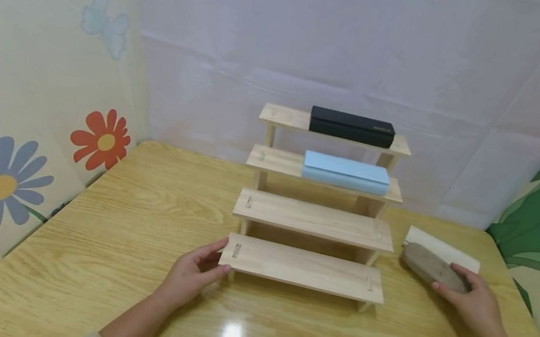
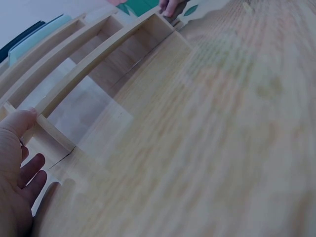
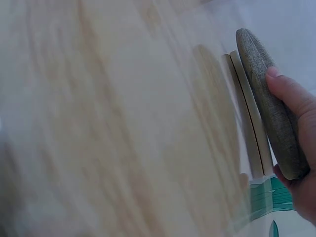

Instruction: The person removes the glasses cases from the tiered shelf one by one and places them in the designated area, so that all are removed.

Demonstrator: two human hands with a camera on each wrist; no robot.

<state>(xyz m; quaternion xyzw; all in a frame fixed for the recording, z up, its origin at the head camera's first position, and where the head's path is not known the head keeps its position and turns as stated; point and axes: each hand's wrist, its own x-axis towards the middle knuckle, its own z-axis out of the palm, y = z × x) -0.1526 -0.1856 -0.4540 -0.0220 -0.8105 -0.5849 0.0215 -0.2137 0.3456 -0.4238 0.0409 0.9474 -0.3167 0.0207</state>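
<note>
While left grip (image 1: 190, 275) pinches one of four shelves (image 1: 302, 267), right grip (image 1: 477, 304) clasps one case (image 1: 428, 266).

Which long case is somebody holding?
The grey-brown case, gripped by the right hand. The black case and blue case sit on the wooden stand; the white case lies on the table.

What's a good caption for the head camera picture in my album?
Left hand on a wooden shelf, right hand holding a gray case beside a white case.
</note>
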